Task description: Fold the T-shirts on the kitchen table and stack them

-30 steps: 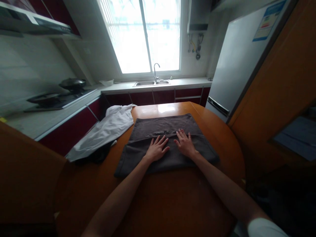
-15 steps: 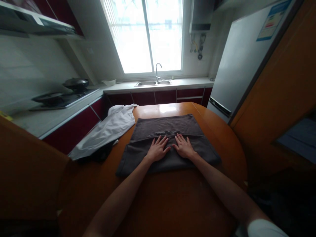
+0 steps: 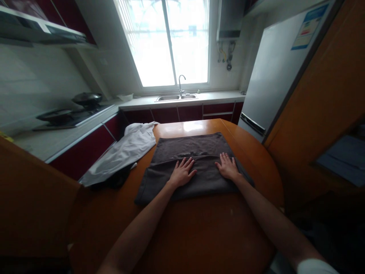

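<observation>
A dark grey garment [image 3: 159, 179] lies spread and folded over on the wooden table [image 3: 205, 228], with a fold edge running across its middle. A dark print shows just beyond that edge. Flat on the near part of the cloth, left of centre, rests my left hand [image 3: 181, 173], fingers apart and holding nothing. My right hand [image 3: 228, 167] also lies on the garment, nearer its right side, with the fingers stretched out towards the fold edge. Some width of cloth separates the two hands.
White clothing [image 3: 128, 146] lies at the table's left edge, over a black cloth [image 3: 114, 179]. Beyond the table is a counter with a sink [image 3: 176, 97]. A stove with pans [image 3: 87, 99] is at the left, and a refrigerator [image 3: 270, 72] stands at the right.
My right hand has slid to the right across the garment, away from my left hand. My left hand has stayed in place on the cloth.
</observation>
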A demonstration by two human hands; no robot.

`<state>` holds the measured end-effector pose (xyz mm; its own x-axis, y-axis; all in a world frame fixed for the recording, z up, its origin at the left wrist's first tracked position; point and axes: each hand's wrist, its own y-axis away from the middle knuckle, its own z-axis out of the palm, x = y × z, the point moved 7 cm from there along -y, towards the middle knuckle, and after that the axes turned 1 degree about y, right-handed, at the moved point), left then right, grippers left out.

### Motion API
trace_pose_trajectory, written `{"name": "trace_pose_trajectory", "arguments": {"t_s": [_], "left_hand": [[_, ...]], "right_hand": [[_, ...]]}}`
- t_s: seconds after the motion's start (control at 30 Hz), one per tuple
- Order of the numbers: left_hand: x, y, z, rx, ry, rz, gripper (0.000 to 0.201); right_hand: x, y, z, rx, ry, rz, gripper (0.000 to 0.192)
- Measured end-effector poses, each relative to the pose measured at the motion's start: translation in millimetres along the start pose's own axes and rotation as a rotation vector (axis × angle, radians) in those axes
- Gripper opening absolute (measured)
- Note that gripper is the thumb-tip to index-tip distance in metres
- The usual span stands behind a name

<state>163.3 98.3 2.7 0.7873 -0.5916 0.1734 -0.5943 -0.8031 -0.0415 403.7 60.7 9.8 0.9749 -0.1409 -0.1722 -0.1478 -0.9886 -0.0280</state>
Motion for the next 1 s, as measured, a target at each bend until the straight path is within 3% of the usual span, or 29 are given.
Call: {"name": "trace_pose_trajectory", "arguments": {"t_s": [0.1,0.27,0.43,0.53,0.63,0.77,0.87,1.0], "left_hand": [[0,1,-5.4,0.002,0.019,-0.004,0.065],[15,14,-18.5,0.065,0.000,0.033,0.062],[47,30,-3.4,0.049,-0.005,0.100,0.061],[46,34,-9.0,0.031,0.035,0.088,0.061],[20,40,-38.8,0.087,0.034,0.045,0.061],[-42,63,-68.3,0.150,-0.060,-0.101,0.060],[-84,85,-59.7,0.130,-0.116,-0.237,0.061],[-105,102,-36.6,0.052,-0.104,-0.298,0.062]], "right_hand": [[-5,1,-1,0.016,0.033,-0.005,0.067],[-46,19,-5,0.073,-0.038,-0.127,0.066],[-76,42,14,-0.003,-0.070,-0.253,0.064],[-78,45,9,0.018,-0.083,-0.260,0.062],[-61,42,-10,0.087,-0.080,-0.237,0.061],[-7,36,-25,0.152,-0.026,-0.122,0.063],[36,37,-15,0.142,0.028,-0.016,0.064],[65,39,5,0.079,0.061,0.060,0.065]]}}
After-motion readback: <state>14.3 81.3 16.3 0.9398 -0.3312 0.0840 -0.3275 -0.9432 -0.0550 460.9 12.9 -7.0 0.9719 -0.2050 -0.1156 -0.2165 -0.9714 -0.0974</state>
